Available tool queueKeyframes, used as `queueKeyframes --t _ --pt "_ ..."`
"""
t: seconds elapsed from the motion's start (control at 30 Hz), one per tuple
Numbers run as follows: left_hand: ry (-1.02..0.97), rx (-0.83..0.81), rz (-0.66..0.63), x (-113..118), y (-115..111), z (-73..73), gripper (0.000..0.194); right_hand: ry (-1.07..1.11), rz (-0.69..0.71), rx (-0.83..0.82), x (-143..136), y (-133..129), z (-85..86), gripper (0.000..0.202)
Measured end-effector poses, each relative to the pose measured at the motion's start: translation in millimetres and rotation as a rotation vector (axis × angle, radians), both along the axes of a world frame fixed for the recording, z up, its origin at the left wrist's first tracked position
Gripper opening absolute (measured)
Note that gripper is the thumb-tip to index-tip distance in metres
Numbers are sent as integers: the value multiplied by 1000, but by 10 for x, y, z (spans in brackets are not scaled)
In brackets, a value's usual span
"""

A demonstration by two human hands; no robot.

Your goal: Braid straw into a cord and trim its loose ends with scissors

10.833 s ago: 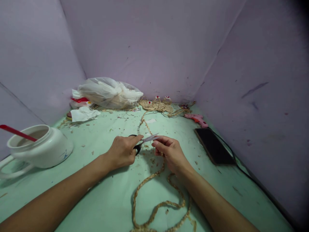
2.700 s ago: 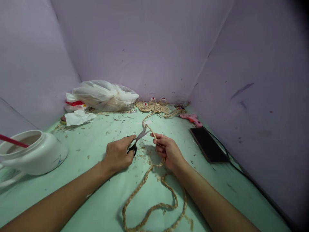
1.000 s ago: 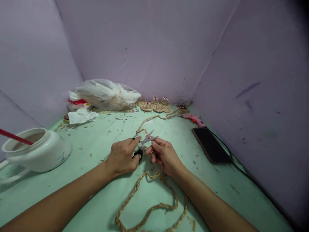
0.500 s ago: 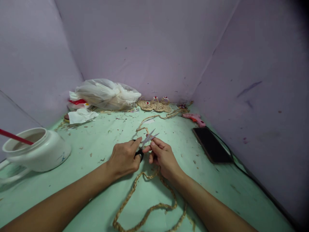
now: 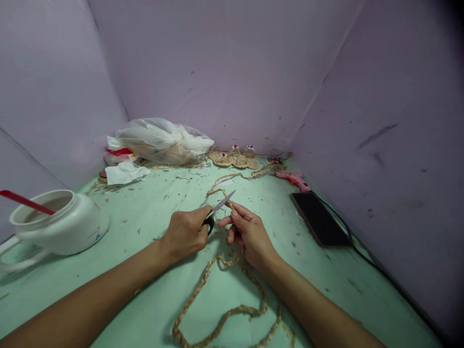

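My left hand [image 5: 186,229] is wrapped round the black handles of a pair of scissors [image 5: 222,202]. Their blades are together and point up and to the right, beside the fingertips of my right hand [image 5: 248,232]. Between thumb and fingers, my right hand pinches a braided straw cord [image 5: 220,191]. One stretch of the cord runs from there toward the back of the table. Another length of braided cord [image 5: 188,304] comes out below my right hand and lies in a loose loop near me.
At the left stands a white pot [image 5: 78,224] with a red stick [image 5: 27,202]. Along the back are a plastic bag [image 5: 165,140], woven straw discs [image 5: 239,162] and a pink glue gun [image 5: 295,179]. A dark phone [image 5: 321,220] and a black cable [image 5: 380,268] lie right. Scraps dot the green tabletop [image 5: 152,299].
The scissor blades, spread half a second ago, have come together. The view has shifted slightly, and both hands keep nearly the same places.
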State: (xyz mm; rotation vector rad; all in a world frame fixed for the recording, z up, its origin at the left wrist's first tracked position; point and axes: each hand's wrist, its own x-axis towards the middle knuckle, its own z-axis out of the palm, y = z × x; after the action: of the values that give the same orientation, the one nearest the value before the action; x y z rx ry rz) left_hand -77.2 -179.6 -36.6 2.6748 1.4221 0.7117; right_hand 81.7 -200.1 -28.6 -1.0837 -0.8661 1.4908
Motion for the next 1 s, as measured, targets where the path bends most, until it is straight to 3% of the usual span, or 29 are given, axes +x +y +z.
queueKeyframes --t 0.23,0.37,0.57,0.73,1.0 --pt "-401 -98 162 -32 71 -110 34 49 16 -47 -4 5 18 35" --pt "-536 -188 141 -33 108 -159 34 67 18 -63 6 9 8 32" --pt "-453 -180 154 -32 102 -137 33 139 -97 -63 10 43 -2 17" --pt "-347 -157 174 -15 66 -98 33 95 -96 -39 24 40 16 29" --pt "-242 -83 107 5 23 -76 32 -10 -78 52 65 40 31 28"
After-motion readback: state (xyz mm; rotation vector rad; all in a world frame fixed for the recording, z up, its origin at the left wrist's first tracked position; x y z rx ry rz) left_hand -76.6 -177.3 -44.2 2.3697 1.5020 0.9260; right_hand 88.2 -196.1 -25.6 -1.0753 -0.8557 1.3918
